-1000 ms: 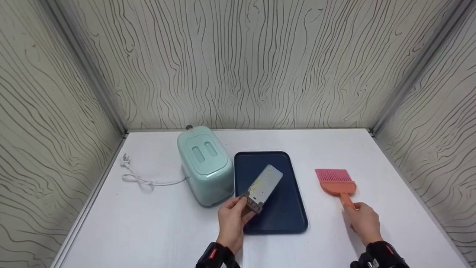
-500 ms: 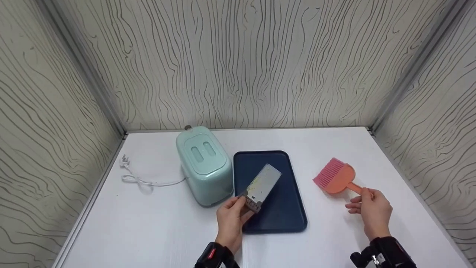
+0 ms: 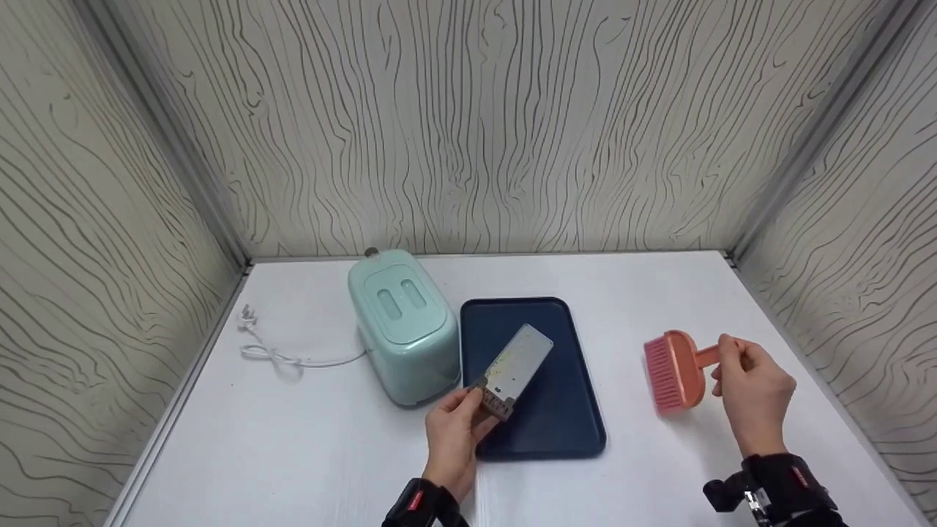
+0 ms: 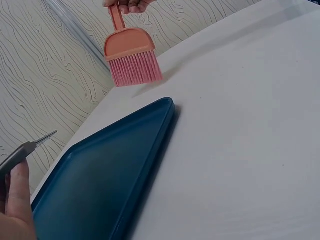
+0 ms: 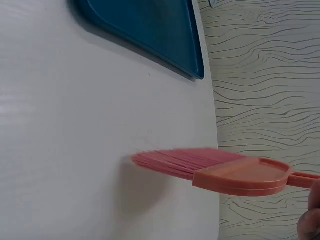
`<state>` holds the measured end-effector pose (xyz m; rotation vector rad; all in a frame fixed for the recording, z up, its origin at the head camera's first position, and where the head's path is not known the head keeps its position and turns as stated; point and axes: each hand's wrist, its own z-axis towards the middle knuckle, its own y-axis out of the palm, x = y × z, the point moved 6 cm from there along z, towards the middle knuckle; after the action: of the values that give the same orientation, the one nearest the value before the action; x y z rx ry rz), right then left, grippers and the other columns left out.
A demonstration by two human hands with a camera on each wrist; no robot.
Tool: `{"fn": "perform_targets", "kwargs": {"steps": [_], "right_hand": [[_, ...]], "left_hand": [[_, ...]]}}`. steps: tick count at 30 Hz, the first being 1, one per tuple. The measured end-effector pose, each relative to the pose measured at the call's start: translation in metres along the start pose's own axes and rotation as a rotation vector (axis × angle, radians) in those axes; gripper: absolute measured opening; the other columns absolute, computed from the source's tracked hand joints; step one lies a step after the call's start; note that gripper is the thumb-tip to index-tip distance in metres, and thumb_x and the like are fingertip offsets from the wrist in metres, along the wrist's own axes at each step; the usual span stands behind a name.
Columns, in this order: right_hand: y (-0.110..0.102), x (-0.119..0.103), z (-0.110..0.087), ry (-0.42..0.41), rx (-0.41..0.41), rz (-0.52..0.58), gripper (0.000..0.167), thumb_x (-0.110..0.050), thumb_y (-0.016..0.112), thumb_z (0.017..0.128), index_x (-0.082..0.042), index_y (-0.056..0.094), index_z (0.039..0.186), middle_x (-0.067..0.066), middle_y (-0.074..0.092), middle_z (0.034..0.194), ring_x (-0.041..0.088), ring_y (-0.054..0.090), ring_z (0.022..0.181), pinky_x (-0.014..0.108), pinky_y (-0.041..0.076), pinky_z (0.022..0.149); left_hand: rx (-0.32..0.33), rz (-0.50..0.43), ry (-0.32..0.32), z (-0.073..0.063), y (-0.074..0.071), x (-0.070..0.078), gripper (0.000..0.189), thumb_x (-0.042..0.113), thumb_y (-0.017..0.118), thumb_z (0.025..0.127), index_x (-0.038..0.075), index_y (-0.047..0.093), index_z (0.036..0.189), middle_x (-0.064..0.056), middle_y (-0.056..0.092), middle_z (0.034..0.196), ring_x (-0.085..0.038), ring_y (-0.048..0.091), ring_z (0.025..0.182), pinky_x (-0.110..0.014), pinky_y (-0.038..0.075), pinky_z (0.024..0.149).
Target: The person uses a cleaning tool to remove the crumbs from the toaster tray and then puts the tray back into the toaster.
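Orange brush, gripped by our right fingers, right of blue tray, left fingers pinching grey plate above tray.

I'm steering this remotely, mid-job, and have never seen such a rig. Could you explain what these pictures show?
There is no machine here: a person works with two bare hands, wearing black wristbands. The wide picture comes from a camera on the head, looking down; the other two come from cameras on the left and right wrists.

On the white tabletop stand a glossy mint-green, rounded appliance, perhaps a toaster, with a thin white cord, and a dark-blue, rectangular, rimmed tray.

The left hand pinches the brownish end of a flat grey rectangular plate, yellow-flecked, above the tray. The right hand holds an orange brush with pink bristles by its handle, raised off the tabletop.
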<state>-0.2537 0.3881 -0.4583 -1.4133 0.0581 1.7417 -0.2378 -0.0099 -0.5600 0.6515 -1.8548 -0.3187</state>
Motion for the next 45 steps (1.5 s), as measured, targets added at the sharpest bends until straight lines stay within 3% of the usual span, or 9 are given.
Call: {"fn": "perform_targets", "kwargs": {"steps": [4, 8, 14, 21, 31, 37, 45], "right_hand": [[0.001, -0.017, -0.002, -0.214, 0.066, -0.122, 0.026, -0.022, 0.063, 0.101, 0.001, 0.07, 0.089, 0.002, 0.059, 0.06, -0.003, 0.043, 0.047, 0.015, 0.03, 0.043], [0.007, -0.029, -0.005, -0.369, 0.084, -0.177, 0.02, -0.013, 0.066, 0.098, 0.003, 0.069, 0.087, 0.009, 0.061, 0.062, -0.003, 0.036, 0.051, 0.014, 0.026, 0.046], [0.021, -0.031, -0.01, -0.47, 0.026, -0.258, 0.018, -0.012, 0.069, 0.096, -0.001, 0.064, 0.083, 0.005, 0.057, 0.058, 0.0, 0.034, 0.049, 0.018, 0.026, 0.044], [0.028, -0.023, -0.016, -0.462, -0.036, -0.271, 0.014, -0.009, 0.072, 0.095, 0.003, 0.064, 0.092, 0.009, 0.062, 0.063, 0.006, 0.044, 0.051, 0.014, 0.031, 0.042], [0.034, 0.0, -0.012, -0.313, -0.157, -0.303, 0.027, -0.017, 0.064, 0.1, 0.003, 0.058, 0.083, 0.02, 0.065, 0.067, 0.021, 0.052, 0.053, 0.024, 0.036, 0.041], [0.033, 0.01, -0.01, -0.237, -0.226, -0.306, 0.03, -0.022, 0.062, 0.102, 0.005, 0.059, 0.088, 0.027, 0.068, 0.076, 0.025, 0.058, 0.058, 0.024, 0.04, 0.043], [0.035, 0.009, -0.01, -0.201, -0.278, -0.327, 0.036, -0.026, 0.059, 0.104, 0.004, 0.058, 0.085, 0.015, 0.062, 0.067, 0.02, 0.051, 0.056, 0.024, 0.038, 0.042]], "left_hand": [[-0.002, 0.001, 0.003, 0.0, 0.0, 0.0, 0.03, 0.012, 0.064, 0.1, -0.009, 0.061, 0.121, -0.021, 0.068, 0.118, -0.023, 0.071, 0.102, -0.038, 0.061, 0.09], [-0.005, 0.01, 0.007, 0.001, -0.001, 0.0, 0.029, 0.013, 0.064, 0.099, -0.009, 0.061, 0.119, -0.02, 0.067, 0.118, -0.023, 0.071, 0.102, -0.037, 0.061, 0.089], [-0.003, 0.004, 0.01, 0.001, -0.002, -0.001, 0.029, 0.012, 0.064, 0.099, -0.009, 0.06, 0.118, -0.02, 0.067, 0.117, -0.023, 0.071, 0.101, -0.037, 0.061, 0.088], [-0.003, 0.015, -0.001, 0.002, -0.002, -0.002, 0.032, 0.015, 0.064, 0.1, -0.008, 0.06, 0.122, -0.02, 0.066, 0.121, -0.022, 0.07, 0.103, -0.037, 0.061, 0.089], [-0.007, 0.016, 0.012, 0.002, -0.002, 0.0, 0.032, 0.014, 0.064, 0.1, -0.009, 0.06, 0.122, -0.02, 0.066, 0.12, -0.022, 0.07, 0.102, -0.038, 0.061, 0.089], [0.0, 0.019, 0.002, 0.003, -0.003, 0.001, 0.03, 0.013, 0.064, 0.1, -0.009, 0.06, 0.121, -0.02, 0.067, 0.118, -0.021, 0.07, 0.099, -0.036, 0.062, 0.087], [0.007, 0.033, -0.002, 0.004, -0.004, 0.001, 0.026, 0.012, 0.064, 0.099, -0.007, 0.061, 0.116, -0.019, 0.068, 0.115, -0.021, 0.071, 0.098, -0.036, 0.062, 0.087]]}}
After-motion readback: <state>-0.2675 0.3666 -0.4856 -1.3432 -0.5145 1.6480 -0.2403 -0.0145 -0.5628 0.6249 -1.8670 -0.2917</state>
